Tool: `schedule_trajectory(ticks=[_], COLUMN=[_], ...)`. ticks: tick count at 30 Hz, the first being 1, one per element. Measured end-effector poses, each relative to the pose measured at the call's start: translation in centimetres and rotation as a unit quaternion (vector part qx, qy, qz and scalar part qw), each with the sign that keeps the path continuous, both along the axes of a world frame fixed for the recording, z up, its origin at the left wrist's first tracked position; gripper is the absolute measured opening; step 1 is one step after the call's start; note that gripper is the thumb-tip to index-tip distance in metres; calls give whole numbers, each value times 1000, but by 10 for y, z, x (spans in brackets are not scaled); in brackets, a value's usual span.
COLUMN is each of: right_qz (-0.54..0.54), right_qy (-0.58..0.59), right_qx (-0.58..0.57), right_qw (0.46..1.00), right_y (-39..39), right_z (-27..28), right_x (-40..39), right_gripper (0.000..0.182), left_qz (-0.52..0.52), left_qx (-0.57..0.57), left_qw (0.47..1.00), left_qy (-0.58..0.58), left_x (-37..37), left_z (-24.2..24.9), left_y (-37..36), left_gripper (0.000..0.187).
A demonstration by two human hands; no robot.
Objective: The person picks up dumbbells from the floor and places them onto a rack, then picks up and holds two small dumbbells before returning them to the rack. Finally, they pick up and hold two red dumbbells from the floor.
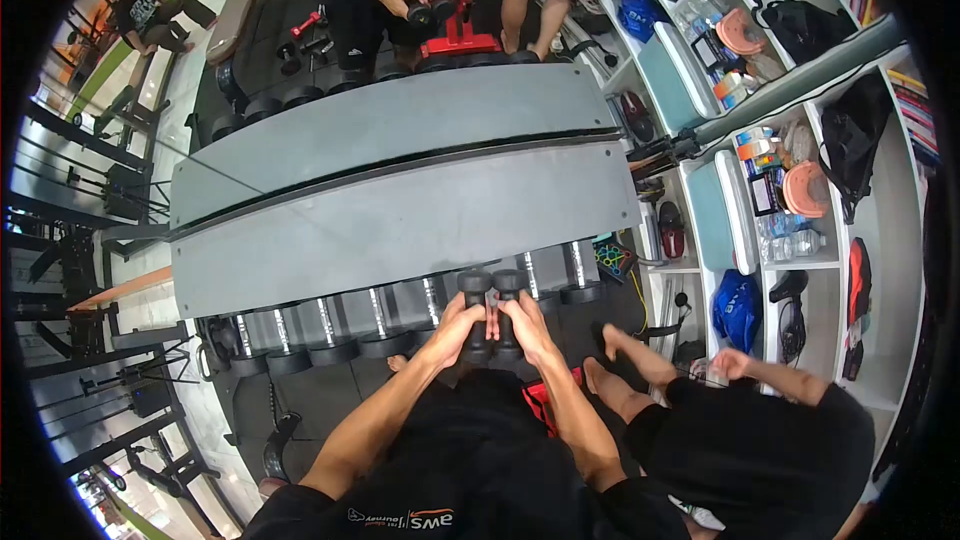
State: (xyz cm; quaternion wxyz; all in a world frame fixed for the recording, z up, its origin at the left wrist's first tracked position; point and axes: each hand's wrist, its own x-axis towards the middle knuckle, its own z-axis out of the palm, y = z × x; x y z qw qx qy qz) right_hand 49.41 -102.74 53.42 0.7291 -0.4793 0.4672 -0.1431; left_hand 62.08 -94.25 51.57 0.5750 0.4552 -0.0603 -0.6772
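Observation:
Close together in front of my chest are two small black dumbbells, held side by side and on end. My left hand is closed around the handle of the left dumbbell, and my right hand grips the right dumbbell. Both upper heads reach to the near edge of a grey flat-topped rack. Below that edge a row of larger dumbbells with chrome handles runs to either side of my hands. My fingers partly hide both handles.
A mirror beyond the rack reflects my hands with the dumbbells. At right, another person in black stands near white shelves holding bags, bottles and boxes. Gym machines line the left. A red-and-black item lies low beside me.

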Motion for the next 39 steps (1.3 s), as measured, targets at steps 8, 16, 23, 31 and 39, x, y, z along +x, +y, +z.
schedule_trajectory(ticks=[8, 16, 23, 31, 39], right_qz=[34, 38, 59, 52, 65], right_qy=[126, 183, 251, 291, 314], right_qx=[-62, -167, -252, -256, -257], right_qw=[989, 968, 933, 920, 911], right_y=[-134, -248, -324, -368, -371], right_z=[-51, -97, -162, -173, -156], right_x=[-35, -45, -52, -52, -45], right_gripper=[37, 43, 64, 61, 61], left_qz=[7, -6, -60, -62, -93], left_qx=[46, 46, 93, 164, 212], left_qw=[998, 982, 904, 887, 819], left_qy=[-48, -181, -412, -428, -526], left_x=[-39, -57, -56, -65, -67], left_z=[-46, -144, -145, -140, -144], left_y=[-137, -253, -323, -376, -391], left_gripper=[27, 49, 47, 51, 48])
